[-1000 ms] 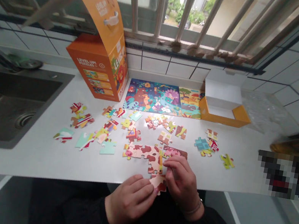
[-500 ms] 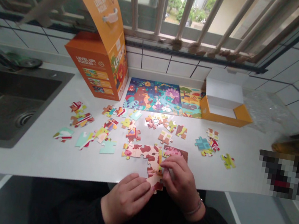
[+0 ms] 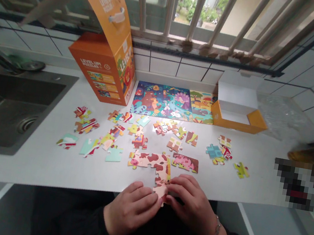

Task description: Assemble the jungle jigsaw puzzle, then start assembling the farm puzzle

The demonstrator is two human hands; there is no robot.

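Observation:
A pink and dark-red puzzle piece (image 3: 159, 191) lies at the counter's front edge, its lower part reaching past it. My left hand (image 3: 132, 209) is closed with thumb and fingertips on that piece's lower left side. From the right, my right hand (image 3: 192, 204) pinches the same piece at its edge. Just above it stretches a joined strip of cow-pattern pieces (image 3: 151, 160), running left and then down towards my fingers. Whether the held piece is fully locked to the strip I cannot tell. A pink pig piece (image 3: 185, 162) lies right of the strip, above my right hand.
Loose puzzle pieces (image 3: 109, 141) are scattered left, with more loose pieces (image 3: 219, 151) right. Behind are a finished puzzle picture (image 3: 163, 100), a tall orange box (image 3: 101, 69) and an open yellow box (image 3: 238, 121). A sink (image 3: 9, 111) is at left, clear plastic (image 3: 285, 115) at right.
My right hand has moved down and slightly right, from the strip's upper part to the lowest piece, uncovering the pig piece. My left hand has barely moved.

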